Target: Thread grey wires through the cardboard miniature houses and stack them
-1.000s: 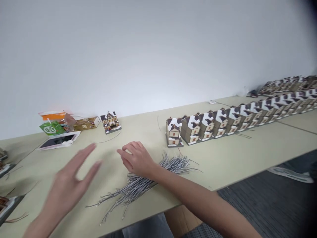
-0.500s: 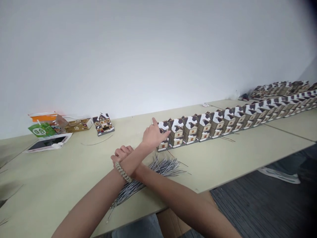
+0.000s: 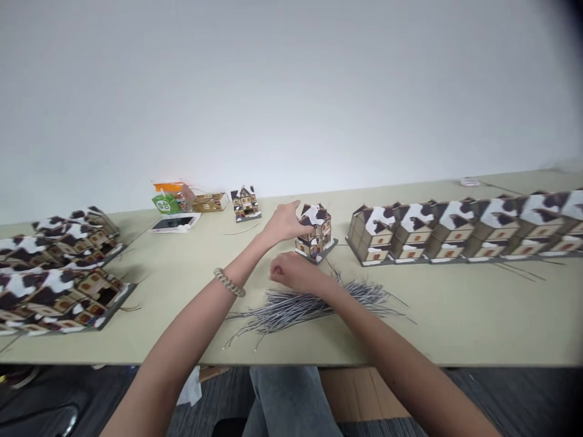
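Left hand [image 3: 285,223] now clamped on little house [image 3: 315,231], pulled clear of row [image 3: 460,230] mid-frame; right hand [image 3: 296,274] loosely curled over wires [image 3: 310,303].

The small brown-and-white model house [image 3: 314,232] looks like matt printed card; the thin grey wires [image 3: 314,303] seem plastic-coated; the pale beige table [image 3: 455,303] is smooth.

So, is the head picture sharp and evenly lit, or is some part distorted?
Head view: light is soft and even, with no glare; the table edge bows from lens distortion; the top right corner is darkened; the left hand on the small house is slightly blurred.
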A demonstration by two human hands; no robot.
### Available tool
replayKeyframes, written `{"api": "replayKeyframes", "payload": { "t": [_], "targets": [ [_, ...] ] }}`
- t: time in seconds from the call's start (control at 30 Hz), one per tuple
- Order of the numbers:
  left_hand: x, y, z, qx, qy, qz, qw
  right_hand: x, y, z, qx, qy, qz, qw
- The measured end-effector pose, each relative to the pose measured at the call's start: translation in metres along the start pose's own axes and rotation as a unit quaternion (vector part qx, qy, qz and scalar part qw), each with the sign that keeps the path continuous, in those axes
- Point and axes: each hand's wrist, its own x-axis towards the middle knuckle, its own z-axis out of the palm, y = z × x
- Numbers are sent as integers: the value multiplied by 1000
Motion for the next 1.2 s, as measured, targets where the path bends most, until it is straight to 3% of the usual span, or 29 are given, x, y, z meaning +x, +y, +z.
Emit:
{"api": "replayKeyframes", "payload": {
  "t": [0.17,0.4,0.53,0.73,0.87,1.0,1.1,1.2],
  "targets": [
    [-18,-23,-17,-68,59,-40,995,-5,0,-4,41,-90,-5,995],
    [-27,-31,-34,-81,116,-43,989,-9,-2,1,44,-121,-25,991],
    [-23,-24,-49,-70,118,-20,990,-12,-5,-2,62,-81,-23,994],
    [-15,-3,-85,-75,144,34,986,-8,-5,-13,193,31,-7,981],
    [-12,0,-118,-74,203,49,975,-6,-5,-17,342,96,31,934],
    [-24,-29,-137,-60,206,18,977,-7,-8,-25,463,161,41,871],
    [-44,-67,-130,-26,170,-36,984,-8,-8,-33,517,214,40,828],
    [-64,-100,-108,-38,139,-68,987,-7,-5,-38,549,251,57,795]
  ]
}}
